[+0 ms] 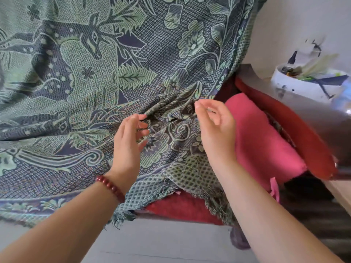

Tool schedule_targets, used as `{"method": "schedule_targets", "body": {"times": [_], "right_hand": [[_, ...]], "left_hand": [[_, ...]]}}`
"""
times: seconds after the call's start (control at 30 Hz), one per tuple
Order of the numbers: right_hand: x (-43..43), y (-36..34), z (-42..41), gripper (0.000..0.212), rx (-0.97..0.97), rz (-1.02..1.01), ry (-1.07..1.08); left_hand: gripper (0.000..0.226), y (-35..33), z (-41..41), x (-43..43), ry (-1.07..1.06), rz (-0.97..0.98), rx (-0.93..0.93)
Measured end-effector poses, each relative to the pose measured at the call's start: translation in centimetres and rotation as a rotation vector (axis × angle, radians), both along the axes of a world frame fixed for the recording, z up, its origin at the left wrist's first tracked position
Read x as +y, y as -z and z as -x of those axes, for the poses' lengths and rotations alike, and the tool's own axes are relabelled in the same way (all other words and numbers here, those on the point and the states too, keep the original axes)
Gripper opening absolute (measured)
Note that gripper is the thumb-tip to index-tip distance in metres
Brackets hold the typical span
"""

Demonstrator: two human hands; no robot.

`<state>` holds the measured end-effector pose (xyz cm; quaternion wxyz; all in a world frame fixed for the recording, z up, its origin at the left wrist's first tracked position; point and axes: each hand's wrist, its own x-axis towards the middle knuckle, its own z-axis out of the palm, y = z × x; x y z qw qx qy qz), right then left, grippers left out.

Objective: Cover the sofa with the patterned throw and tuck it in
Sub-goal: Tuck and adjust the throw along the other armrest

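Observation:
The green and dark blue patterned throw (106, 76), woven with deer and leaves, lies over the sofa's back and seat, bunched into folds where back meets seat. My left hand (129, 141), with a red bead bracelet at the wrist, hovers over those folds, its fingers spread and holding nothing. My right hand (214, 126) is just right of the folds with loosely curled fingers, thumb and forefinger close together, nothing in them. The sofa's red seat (178, 207) shows under the throw's fringed front edge, and a pink cushion (262, 141) lies uncovered on the right.
The sofa's red armrest (303, 137) curves along the right side. Beyond it a grey surface carries a white bowl (303, 86) full of odds and ends. Pale floor (152, 242) lies in front of the sofa.

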<state>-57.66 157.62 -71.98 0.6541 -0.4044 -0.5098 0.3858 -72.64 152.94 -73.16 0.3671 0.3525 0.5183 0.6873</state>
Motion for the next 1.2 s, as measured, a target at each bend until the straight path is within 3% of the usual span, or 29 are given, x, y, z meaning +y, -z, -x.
{"method": "schedule_targets", "body": {"times": [0.1,0.23,0.4,0.47,0.57,0.73,1.03,1.2], "right_hand": [[1.5,1.7,-1.6,0.019,-0.214,0.082,0.024],[3.2,4.6,-3.2,0.033,-0.541,0.176,0.036],[4.6,5.9,-3.0,0.050,-1.022,0.176,0.094],[5.1,5.8,-2.9,0.064,-1.134,0.262,0.054],[5.4,5.2,-3.0,0.071,-1.174,0.388,-0.036],[5.4,3.0,-3.9,0.031,-1.281,0.211,0.075],[3.5,-2.9,-6.7,0.027,-1.257,0.235,0.320],[1.7,-3.9,-7.8,0.036,-1.292,0.281,0.279]], "left_hand": [[0.013,1.4,-2.1,0.1,0.044,0.027,0.074],[0.028,3.6,-5.1,0.2,0.104,0.124,0.240],[0.066,6.0,-6.6,0.6,0.294,0.400,0.722],[0.076,6.7,-6.6,0.5,0.269,0.423,0.888],[0.060,7.3,-6.8,0.5,0.194,0.389,1.018],[0.020,6.6,-8.2,0.7,0.204,0.392,0.790],[0.014,4.6,-14.0,-1.5,0.397,0.333,0.403],[0.024,5.9,-17.8,-3.1,0.495,0.330,0.324]]}}
